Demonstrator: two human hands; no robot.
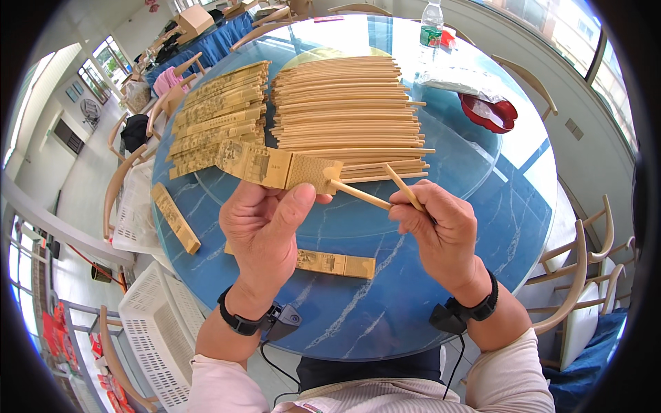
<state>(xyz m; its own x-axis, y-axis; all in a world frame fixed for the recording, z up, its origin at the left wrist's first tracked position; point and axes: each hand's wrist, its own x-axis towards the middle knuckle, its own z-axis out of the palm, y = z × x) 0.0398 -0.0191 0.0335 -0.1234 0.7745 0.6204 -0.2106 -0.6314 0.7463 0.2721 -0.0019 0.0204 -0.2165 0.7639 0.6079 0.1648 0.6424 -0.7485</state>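
My left hand [261,230] pinches a gold-brown printed paper chopstick sleeve [258,164] between thumb and fingers, its open end facing right. My right hand [441,224] is closed on two pale wooden chopsticks [363,195]. The tip of one is at the sleeve's mouth; whether it is inside I cannot tell. The other chopstick slants up and left, apart from the sleeve. Beyond my hands lies a broad pile of chopsticks [344,103]. To its left is a heap of printed sleeves [220,113]. A filled-looking sleeve [335,264] lies below my hands, partly hidden by my left wrist.
Another printed sleeve [175,219] lies near the left edge of the round blue marble-patterned table [406,303]. At the back right are a water bottle [431,31], a red dish [487,113] and white plastic wrapping [461,81]. White crates [155,316] stand at the left; wooden chairs surround the table.
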